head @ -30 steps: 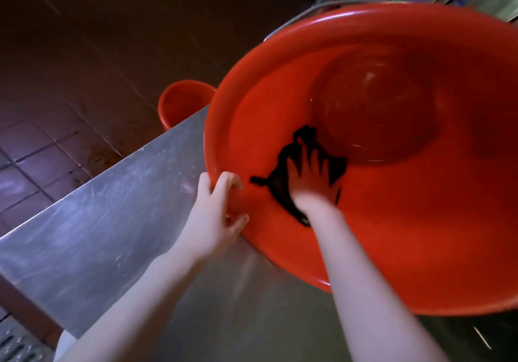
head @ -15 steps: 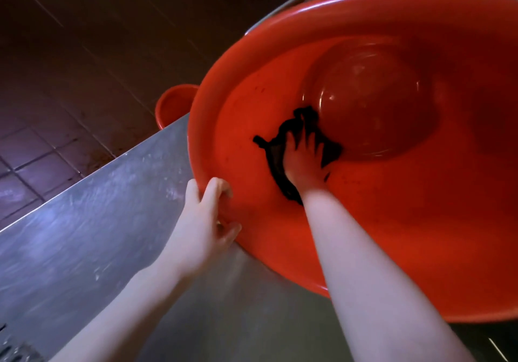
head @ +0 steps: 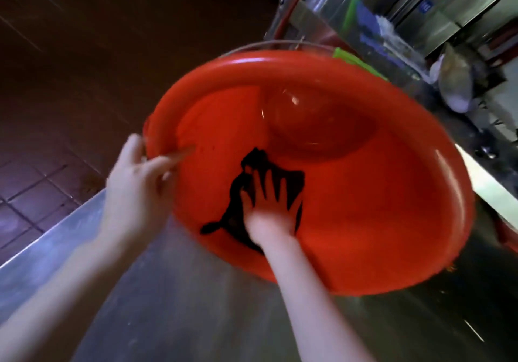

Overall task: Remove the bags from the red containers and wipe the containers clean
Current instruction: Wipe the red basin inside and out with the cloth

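A large red basin (head: 378, 221) stands tilted on the steel table (head: 179, 305), its inside facing me. A dark cloth (head: 291, 182) lies against the near inner wall. My right hand (head: 269, 207) presses flat on the cloth with the fingers spread. My left hand (head: 137, 182) is at the basin's left rim, blurred, with the thumb outside the rim and the fingers reaching inside. No bag shows in the basin.
A thin metal bail (head: 266, 43) arches behind the basin's far rim. A green plastic piece (head: 350, 59) and steel cabinets (head: 420, 11) fill the upper right. Dark tiled floor (head: 42, 179) lies beyond the table's left edge.
My left hand has slid up along the left rim. My right hand and the cloth have moved down the inner wall toward me. The small red bucket on the floor is out of sight.
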